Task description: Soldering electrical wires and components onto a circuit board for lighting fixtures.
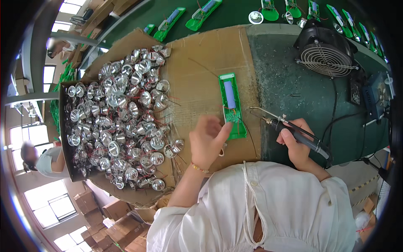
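Note:
A green plastic casing [241,131] lies lengthwise on the cardboard in front of me. Inside it sit a purple cylindrical battery cell [229,94] and a small green circuit board [233,116] with thin wires. My left hand [206,140] is at the casing's lower left edge, thumb stretched toward the board and apart from the curled fingers. Nothing shows in it, though the fingertips are slightly blurred. My right hand [296,145] grips a soldering iron [304,140] with a thin metal feed tube along it. Its tip points left, just off the casing's right side.
To the left, a cardboard box [67,168] holds many silver reflector cups [113,101] with red wires. A black fan [325,59] with a round grille stands at the upper right, beside a blue unit [375,98] with cables. More green casings [170,23] line the far edge.

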Demonstrator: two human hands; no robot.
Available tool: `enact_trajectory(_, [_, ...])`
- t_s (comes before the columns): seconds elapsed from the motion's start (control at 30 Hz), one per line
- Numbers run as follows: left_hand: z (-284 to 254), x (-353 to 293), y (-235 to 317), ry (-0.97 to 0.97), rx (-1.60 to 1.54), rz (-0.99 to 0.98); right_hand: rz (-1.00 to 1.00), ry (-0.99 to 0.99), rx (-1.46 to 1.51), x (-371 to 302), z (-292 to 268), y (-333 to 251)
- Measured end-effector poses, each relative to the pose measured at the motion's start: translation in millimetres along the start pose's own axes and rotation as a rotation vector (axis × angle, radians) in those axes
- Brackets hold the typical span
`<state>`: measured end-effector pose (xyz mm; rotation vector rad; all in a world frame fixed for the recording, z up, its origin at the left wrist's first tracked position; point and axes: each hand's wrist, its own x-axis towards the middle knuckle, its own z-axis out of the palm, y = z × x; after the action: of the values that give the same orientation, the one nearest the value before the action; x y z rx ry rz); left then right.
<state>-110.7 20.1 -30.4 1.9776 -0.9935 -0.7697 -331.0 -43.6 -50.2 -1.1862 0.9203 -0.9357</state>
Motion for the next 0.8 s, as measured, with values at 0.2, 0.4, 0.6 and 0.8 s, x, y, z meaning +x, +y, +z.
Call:
enact_trajectory(0.2, [-11, 13, 7, -0.172, 0.383, 0.128, -0.05, 0.067, 0.027, 10, -9, 0])
enact_trajectory(0.4, [8, 118, 54, -0.129, 0.507, 0.269, 0.004, 0.137, 0.046, 16, -18, 5])
enact_trajectory(0.6, [53, 256, 100, 0.154, 0.39, 0.5, 0.095, 0.132, 0.098, 21, -15, 8])
enact_trajectory(0.8, [11, 341, 51, 0.291, 0.664, 0.513, 0.119, 0.144, 0.1, 28, -13, 7])
